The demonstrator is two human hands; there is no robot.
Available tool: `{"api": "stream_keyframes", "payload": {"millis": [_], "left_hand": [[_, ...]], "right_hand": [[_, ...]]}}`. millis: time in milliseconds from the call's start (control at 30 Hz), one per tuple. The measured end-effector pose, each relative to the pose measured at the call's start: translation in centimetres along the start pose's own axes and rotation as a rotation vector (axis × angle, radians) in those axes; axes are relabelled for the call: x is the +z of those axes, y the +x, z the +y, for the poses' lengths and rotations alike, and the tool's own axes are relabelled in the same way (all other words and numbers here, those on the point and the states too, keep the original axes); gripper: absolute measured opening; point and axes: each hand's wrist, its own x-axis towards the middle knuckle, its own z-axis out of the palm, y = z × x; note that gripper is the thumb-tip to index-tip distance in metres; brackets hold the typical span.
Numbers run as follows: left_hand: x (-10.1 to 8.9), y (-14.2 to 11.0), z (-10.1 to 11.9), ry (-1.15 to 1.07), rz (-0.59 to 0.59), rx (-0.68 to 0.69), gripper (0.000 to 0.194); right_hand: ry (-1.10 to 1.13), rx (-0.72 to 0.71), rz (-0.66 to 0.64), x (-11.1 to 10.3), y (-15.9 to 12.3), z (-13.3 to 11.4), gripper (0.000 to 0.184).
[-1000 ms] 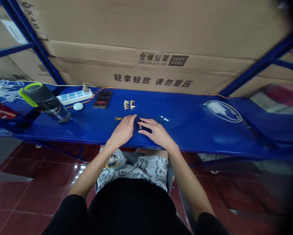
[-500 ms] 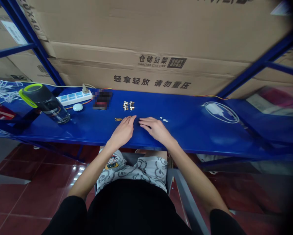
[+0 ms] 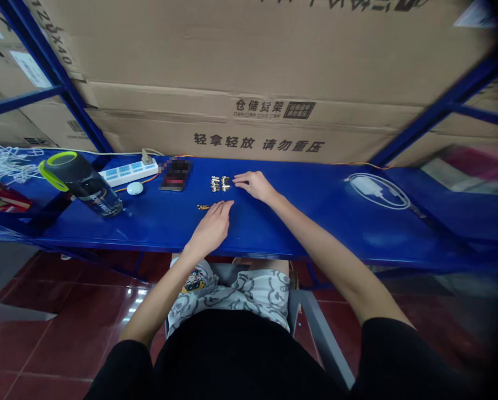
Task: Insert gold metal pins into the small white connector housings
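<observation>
My right hand [image 3: 255,185] reaches to the right side of a small group of metal pieces with white ends [image 3: 215,184], set out in two short columns on the blue table. Its fingertips are drawn together beside the right column; whatever they hold is too small to make out. Nearer to me, my left hand [image 3: 212,226] hovers over or rests on the tabletop, fingers bent and pressed together, their contents hidden. Several brass-coloured pins [image 3: 202,207] lie just left of its knuckles. The right forearm covers the spot where small white bits lay.
A dark bottle with a lime-green rim [image 3: 86,183] stands at left, near a white power strip [image 3: 127,172], a round white object [image 3: 135,189] and a blurred dark item [image 3: 175,174]. A coiled white cable with charger [image 3: 369,188] lies right. Cardboard [image 3: 215,119] walls the back.
My right hand has moved away from the left one, forward to the group of metal pieces, its forearm now over the white bits. My left hand has stayed nearly in place.
</observation>
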Motion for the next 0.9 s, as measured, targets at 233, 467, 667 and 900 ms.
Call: {"api": "stream_keyframes", "payload": {"millis": [233,467,667,900], "left_hand": [[0.2,0.0,-0.2,0.014,0.0,0.028,0.052],[0.0,0.0,0.0,0.028,-0.028,0.017,0.05],[0.0,-0.1,0.1,0.037,-0.004,0.016,0.048],[-0.5,-0.4,0.6,0.094,0.009,-0.023,0.043]], "right_hand": [[0.093,0.01,0.04,1.2,1.5,1.6,0.024],[0.161,0.055,0.138,-1.3,-0.1,0.9,0.028],[0.105,0.144,0.29,-6.4,-5.2,-1.2,0.026],[-0.205,0.374,0.359,-6.3,-13.4,-3.1,0.027]]}}
